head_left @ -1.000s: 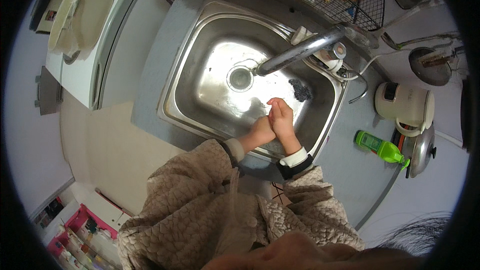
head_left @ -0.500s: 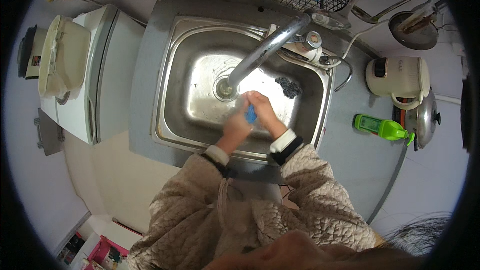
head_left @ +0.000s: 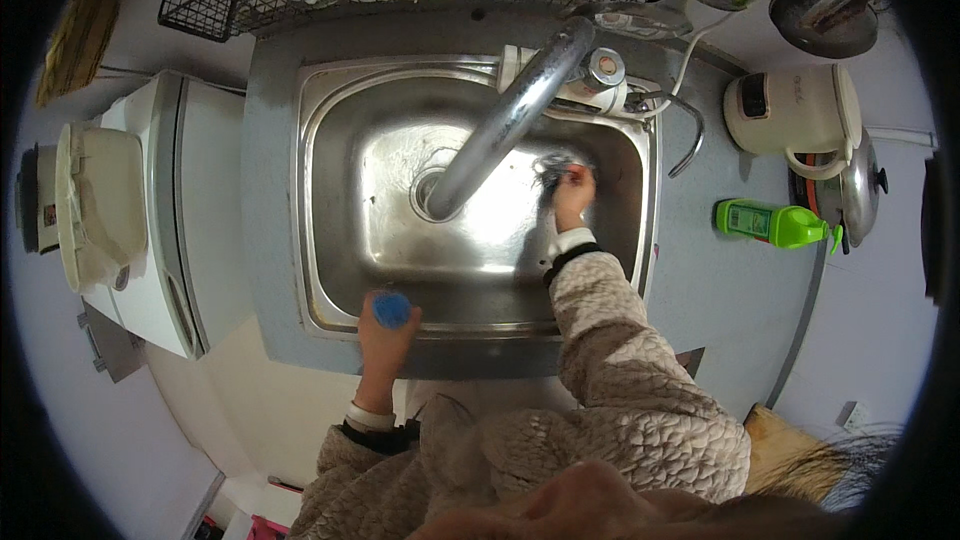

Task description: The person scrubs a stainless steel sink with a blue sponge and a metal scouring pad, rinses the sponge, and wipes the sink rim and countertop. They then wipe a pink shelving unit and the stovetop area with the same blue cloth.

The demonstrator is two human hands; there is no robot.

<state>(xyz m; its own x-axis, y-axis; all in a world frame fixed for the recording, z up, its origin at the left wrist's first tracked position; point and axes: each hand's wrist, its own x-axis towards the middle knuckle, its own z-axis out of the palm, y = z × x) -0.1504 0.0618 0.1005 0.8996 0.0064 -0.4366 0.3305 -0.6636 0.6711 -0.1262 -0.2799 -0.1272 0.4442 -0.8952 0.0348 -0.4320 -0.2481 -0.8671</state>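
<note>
Head view shows the left hand [head_left: 385, 340] gripping a small blue object [head_left: 392, 309] at the sink's [head_left: 330, 280] lower rim, while the right hand [head_left: 572, 190] grasps, seemingly, a dark scrubber [head_left: 553, 168] centre-right, washing unfinished.

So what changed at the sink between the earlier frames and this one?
The hands have parted. The left hand drew back to the sink's front rim, holding a small blue object that showed between both hands half a second ago. The right hand reached deeper into the basin, onto a dark scrubber-like thing by the faucet. The green bottle and kettle stayed put.
</note>
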